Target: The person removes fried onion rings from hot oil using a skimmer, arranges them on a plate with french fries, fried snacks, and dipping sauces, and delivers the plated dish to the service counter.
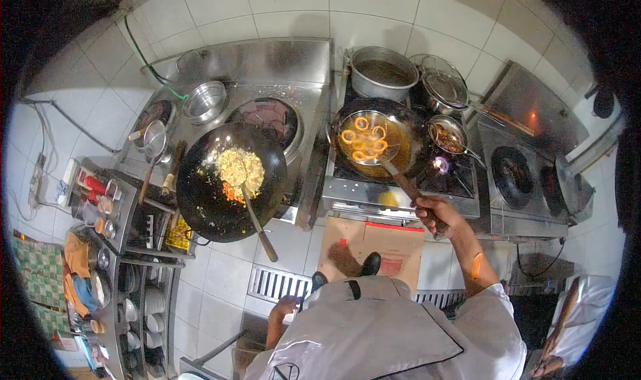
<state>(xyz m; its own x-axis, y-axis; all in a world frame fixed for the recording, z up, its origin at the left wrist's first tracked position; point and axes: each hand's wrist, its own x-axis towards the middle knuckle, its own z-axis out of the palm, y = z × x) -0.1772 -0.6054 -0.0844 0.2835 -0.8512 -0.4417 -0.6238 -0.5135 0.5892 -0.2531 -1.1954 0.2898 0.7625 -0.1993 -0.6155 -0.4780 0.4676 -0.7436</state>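
Note:
My right hand is wrapped round the brown handle of a skimmer. Its round mesh head reaches into a wok of oil, and several golden rings sit on or over the mesh. My left hand hangs low by my waist; its fingers are too small and partly hidden to read. A larger black wok tilts on the left, apart from both hands. Fried rice with orange bits lies in it, and a long-handled ladle rests in the rice.
Behind the oil wok stands a deep metal pot. To its right are a small pan of browned food and a lit burner flame. A shelf rack with bowls stands lower left. Flattened cardboard covers the floor by my feet.

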